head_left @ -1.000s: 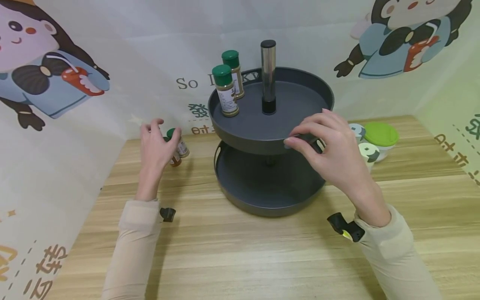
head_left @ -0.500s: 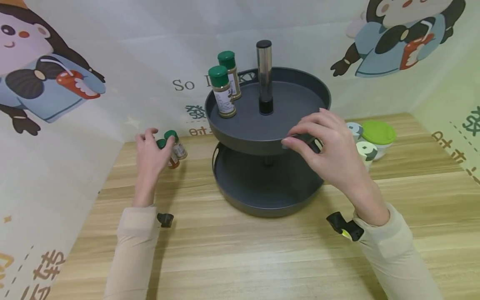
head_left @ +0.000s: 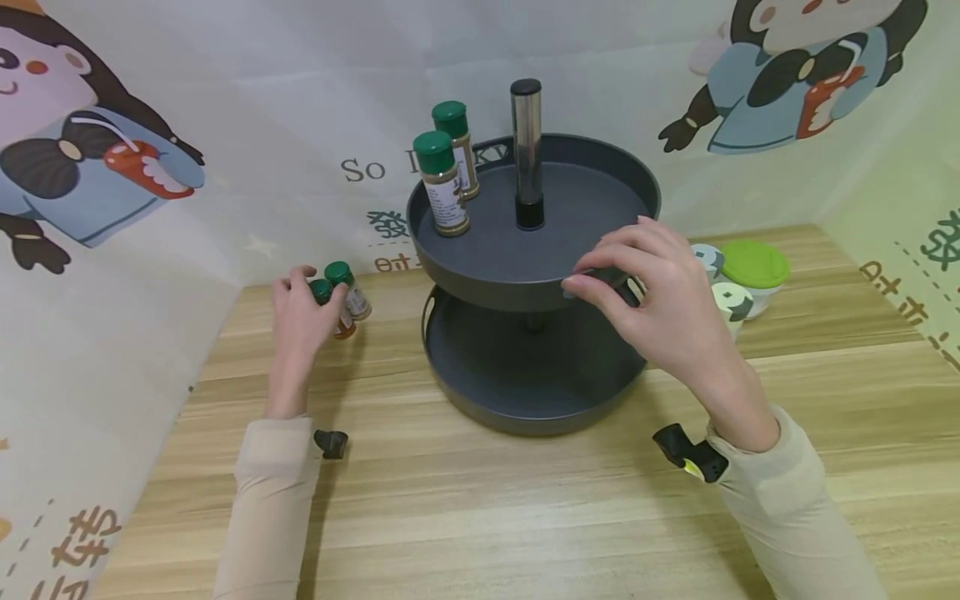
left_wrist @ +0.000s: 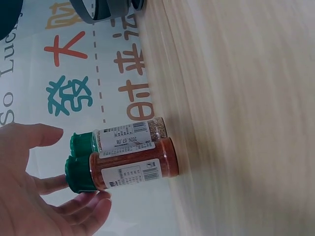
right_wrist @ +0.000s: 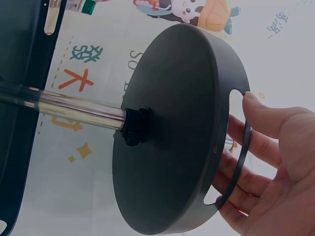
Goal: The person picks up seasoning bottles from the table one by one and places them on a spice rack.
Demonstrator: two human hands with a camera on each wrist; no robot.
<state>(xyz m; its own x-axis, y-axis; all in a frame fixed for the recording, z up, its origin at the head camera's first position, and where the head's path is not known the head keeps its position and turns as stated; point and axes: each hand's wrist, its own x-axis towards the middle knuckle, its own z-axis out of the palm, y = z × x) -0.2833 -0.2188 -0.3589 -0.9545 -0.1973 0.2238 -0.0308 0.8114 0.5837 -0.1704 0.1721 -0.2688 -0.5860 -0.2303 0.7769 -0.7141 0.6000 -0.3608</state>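
My left hand (head_left: pixel 300 307) is at two green-capped spice jars standing side by side on the table. In the left wrist view its thumb stands apart from the caps, with the fingers spread beside and behind the nearer jar of red powder (left_wrist: pixel 132 168). The other jar (left_wrist: pixel 123 136) has light grains in it. My right hand (head_left: pixel 660 287) grips the rim of the upper tray (head_left: pixel 592 204) on a dark two-tier stand. In the right wrist view, the thumb is on the outer edge and the fingers reach through the handle slot.
Two green-capped jars, one nearer (head_left: pixel 444 187) and one behind (head_left: pixel 463 158), stand on the upper tray's left, beside the metal post (head_left: pixel 528 150). Below is the lower tray (head_left: pixel 525 379). A green-lidded tub (head_left: pixel 756 265) and two pale-topped containers stand right of the stand.
The head view has shifted slightly. My left hand has come slightly lower beside the jars, with more of their caps showing. My right hand keeps hold of the tray rim.
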